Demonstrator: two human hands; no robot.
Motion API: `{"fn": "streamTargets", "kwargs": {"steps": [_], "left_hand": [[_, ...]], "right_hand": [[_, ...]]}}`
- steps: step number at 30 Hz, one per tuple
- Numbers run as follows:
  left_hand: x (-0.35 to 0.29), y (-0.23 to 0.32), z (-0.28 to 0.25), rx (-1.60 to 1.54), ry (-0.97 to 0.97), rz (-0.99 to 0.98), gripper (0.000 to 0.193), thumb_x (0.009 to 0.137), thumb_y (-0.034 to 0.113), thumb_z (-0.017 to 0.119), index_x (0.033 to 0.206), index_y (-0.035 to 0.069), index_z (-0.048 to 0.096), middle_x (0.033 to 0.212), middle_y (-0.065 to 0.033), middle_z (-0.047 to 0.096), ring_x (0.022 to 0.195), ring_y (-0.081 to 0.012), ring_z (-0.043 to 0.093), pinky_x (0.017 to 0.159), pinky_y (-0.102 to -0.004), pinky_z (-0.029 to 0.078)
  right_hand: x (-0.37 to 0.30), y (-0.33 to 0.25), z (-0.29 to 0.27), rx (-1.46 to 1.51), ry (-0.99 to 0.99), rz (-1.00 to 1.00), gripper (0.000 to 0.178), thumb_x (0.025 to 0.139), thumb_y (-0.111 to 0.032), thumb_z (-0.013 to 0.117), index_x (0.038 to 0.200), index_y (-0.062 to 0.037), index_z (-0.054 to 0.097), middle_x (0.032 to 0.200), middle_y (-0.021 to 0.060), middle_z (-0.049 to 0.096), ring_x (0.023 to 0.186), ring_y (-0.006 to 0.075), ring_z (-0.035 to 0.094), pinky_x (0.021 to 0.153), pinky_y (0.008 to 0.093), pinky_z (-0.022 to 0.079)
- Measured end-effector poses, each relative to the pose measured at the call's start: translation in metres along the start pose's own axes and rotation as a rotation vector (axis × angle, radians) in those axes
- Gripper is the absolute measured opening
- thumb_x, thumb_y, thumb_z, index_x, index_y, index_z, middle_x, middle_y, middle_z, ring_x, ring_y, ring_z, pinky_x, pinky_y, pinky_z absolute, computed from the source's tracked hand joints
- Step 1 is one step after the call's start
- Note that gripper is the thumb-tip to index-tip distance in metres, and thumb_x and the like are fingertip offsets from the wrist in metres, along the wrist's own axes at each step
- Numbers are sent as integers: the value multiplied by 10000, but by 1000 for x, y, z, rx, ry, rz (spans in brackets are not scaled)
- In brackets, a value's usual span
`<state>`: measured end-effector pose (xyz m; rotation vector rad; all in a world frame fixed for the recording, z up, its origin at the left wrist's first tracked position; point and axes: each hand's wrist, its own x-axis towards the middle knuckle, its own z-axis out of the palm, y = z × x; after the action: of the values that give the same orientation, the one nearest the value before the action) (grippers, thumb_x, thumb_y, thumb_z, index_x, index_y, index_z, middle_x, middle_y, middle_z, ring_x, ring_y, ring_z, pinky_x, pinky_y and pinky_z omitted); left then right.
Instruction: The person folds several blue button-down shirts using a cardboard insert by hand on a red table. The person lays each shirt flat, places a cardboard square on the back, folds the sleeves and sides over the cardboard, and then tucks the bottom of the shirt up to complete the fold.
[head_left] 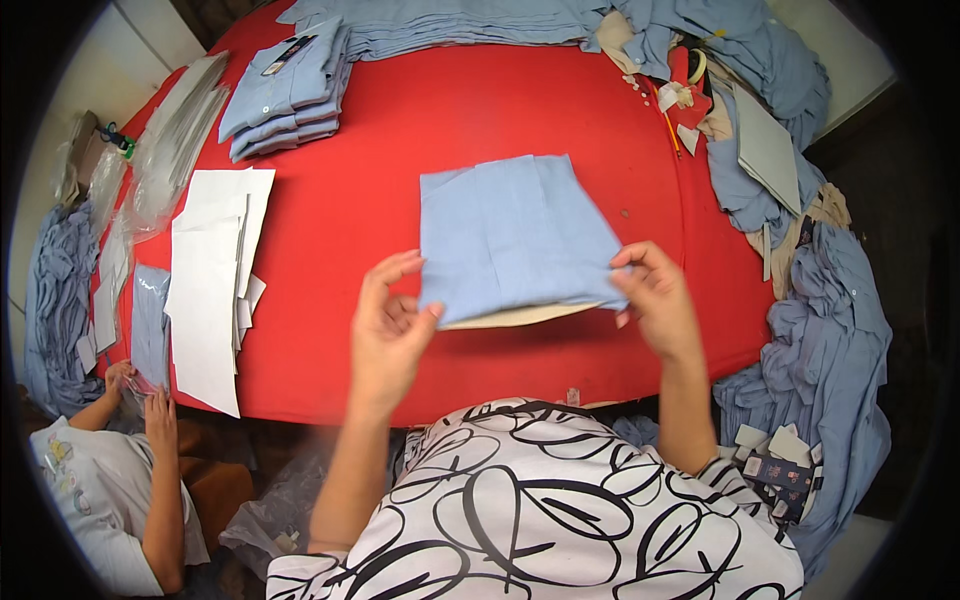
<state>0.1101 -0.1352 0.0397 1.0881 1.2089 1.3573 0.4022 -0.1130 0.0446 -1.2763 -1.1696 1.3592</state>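
A folded light-blue shirt [512, 232] lies in front of me, with its near edge lifted off the red-covered table. Along that edge a cream-coloured strip [535, 317] shows from beneath; I cannot tell if it is card or cloth. My left hand [388, 320] is closed on the shirt's near left corner, thumb at the edge and fingers partly curled. At the near right corner my right hand [655, 295] pinches the fabric, some fingertips hidden by it.
Folded blue shirts [285, 95] are stacked far left. White paper sheets [212, 270] and clear plastic bags [175, 150] lie left. A co-worker's hands [150, 400] hold a bagged shirt [150, 325]. Loose blue garments [835, 340] line the right, beneath a pale board [765, 150].
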Motion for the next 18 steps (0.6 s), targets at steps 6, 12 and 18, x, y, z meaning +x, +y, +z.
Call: {"fn": "streamTargets", "kwargs": {"steps": [6,12,18], "left_hand": [[50,95,-9,119,-64,526,321,900,4,625,1220,-20,610,1077,-89,663,872,-108,597,775,-245,495],[139,-2,-29,605,-22,263,193,882,107,674,1053,26,713,816,-70,696,669,-106,575,636,-263,479],[184,-87,-44,706,-57,100,212,882,158,677,1046,29,715,871,-155,714,788,-228,676,740,-330,525]], "right_hand": [[29,-102,-7,44,-191,-206,182,913,-166,642,971,6,652,847,24,632,673,80,576,518,207,477],[138,3,0,-368,-159,-157,171,878,-202,688,863,-39,638,738,-26,579,637,73,506,586,228,415],[185,78,18,-331,-53,-76,232,871,-136,666,1067,-22,617,838,53,622,789,134,585,709,296,482]]}}
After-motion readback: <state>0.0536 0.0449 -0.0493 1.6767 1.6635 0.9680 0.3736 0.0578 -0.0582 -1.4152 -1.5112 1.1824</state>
